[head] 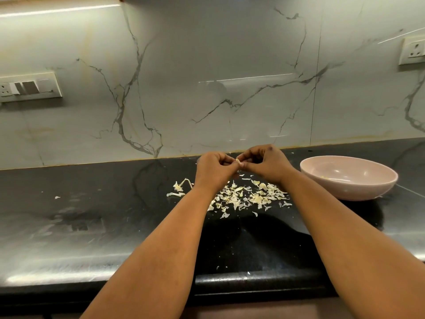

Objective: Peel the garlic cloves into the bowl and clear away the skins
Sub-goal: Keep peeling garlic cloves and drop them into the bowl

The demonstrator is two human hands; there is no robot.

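Note:
My left hand (212, 170) and my right hand (266, 163) meet above the black counter, fingertips pinched together on a small pale garlic clove (238, 161) that is mostly hidden by the fingers. Below the hands lies a scatter of papery garlic skins (250, 198). A garlic stem with root end (181, 185) lies to the left of the skins. The pink bowl (349, 189) stands to the right of my right hand, with a few pale bits inside near its rim.
The black stone counter (92, 203) runs left to right, with its front edge close to me. A marble backsplash rises behind it, carrying a switch plate (30, 87) at the left and a socket (412, 50) at the right.

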